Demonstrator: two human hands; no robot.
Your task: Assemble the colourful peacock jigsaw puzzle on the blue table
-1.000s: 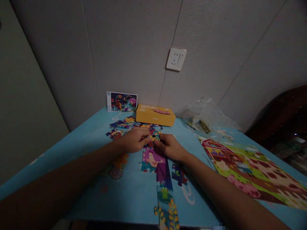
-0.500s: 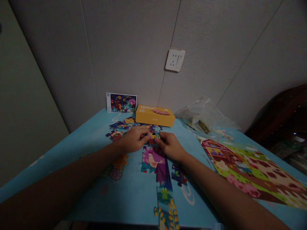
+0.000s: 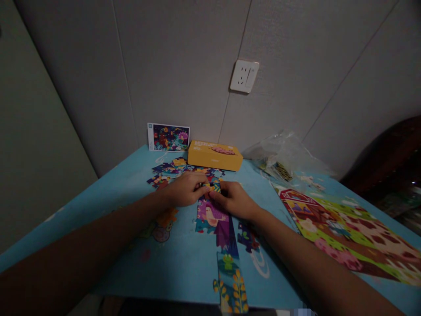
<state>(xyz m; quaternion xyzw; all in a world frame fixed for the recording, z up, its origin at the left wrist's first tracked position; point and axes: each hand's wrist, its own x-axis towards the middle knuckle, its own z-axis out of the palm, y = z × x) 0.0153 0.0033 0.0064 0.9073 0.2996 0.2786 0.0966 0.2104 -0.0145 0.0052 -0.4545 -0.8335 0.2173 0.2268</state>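
Between my two hands is a small puzzle piece with yellow and blue patterning. My left hand pinches it from the left, thumb toward me. From the right, the thumb and fingers of my right hand close on the same piece. Just below lies a joined strip of puzzle, with a white bird on purple at its top and a green frog near the table's front edge. Loose puzzle pieces are heaped behind my left hand. A dark cluster of pieces rests under my right forearm.
A yellow box stands against the wall, with a picture card propped to its left. Right of the box lies a clear plastic bag with pieces inside. A farm-scene puzzle covers the right side of the blue tabletop.
The camera view has shifted slightly, moving the whole scene a little. Both hands stay together at the piece, which now appears tilted up more; my right thumb has moved slightly left.
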